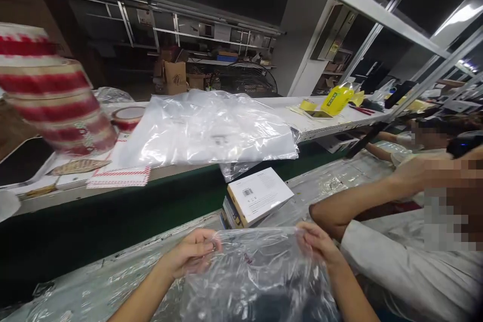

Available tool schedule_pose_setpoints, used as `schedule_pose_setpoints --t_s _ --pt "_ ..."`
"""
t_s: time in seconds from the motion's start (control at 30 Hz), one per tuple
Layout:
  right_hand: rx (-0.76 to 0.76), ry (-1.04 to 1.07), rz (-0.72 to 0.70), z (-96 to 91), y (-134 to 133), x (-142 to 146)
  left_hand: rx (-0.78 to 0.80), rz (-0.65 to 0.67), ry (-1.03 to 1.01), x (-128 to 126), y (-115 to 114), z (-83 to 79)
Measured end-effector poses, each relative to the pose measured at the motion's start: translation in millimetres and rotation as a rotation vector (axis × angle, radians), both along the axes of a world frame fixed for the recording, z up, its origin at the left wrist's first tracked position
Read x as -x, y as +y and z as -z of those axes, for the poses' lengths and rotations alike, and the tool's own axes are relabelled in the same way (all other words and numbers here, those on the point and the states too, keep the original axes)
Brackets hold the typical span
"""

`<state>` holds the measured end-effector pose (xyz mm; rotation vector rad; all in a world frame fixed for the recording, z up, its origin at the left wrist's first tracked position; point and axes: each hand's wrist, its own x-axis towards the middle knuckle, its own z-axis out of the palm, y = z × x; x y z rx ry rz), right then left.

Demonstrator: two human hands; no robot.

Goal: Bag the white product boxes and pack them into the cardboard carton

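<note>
A clear plastic bag [260,266] is stretched between my two hands at the bottom middle of the view. My left hand [198,251] pinches its upper left corner, with some of the fingers showing through the film. At the upper right corner, my right hand [315,241] is closed on the same edge. Just beyond the bag, a white box [264,193] with a barcode lies tilted on top of other boxes [230,214]. Neither hand touches these boxes.
A shelf edge [305,133] runs across in front, bearing a pile of clear bags [211,131], stacked red-and-white tape rolls [68,95], striped labels [121,176] and a yellow bottle [337,99]. Close on the right, a co-worker's arm [354,201] reaches in. Metal bars [362,5] slant overhead.
</note>
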<state>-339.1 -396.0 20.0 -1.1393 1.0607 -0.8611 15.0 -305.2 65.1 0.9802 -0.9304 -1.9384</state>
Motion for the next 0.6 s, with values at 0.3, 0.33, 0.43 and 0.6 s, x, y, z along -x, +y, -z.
schedule_pose_setpoints --t_s 0.3,0.33,0.43,0.6 --pt "0.596 0.326 0.284 3.2 -128 -34 0.266 -0.942 -0.325 83 -73 33.7" --pt "0.538 0.281 0.221 3.1 -136 -32 0.292 -0.989 -0.390 86 -77 36.0" --pt "0.327 0.160 -0.013 1.8 -156 -22 0.271 -1.099 -0.520 87 -88 40.1" --pt "0.241 0.109 -0.163 4.4 -174 -29 -0.042 -1.084 -0.452 78 -111 42.0"
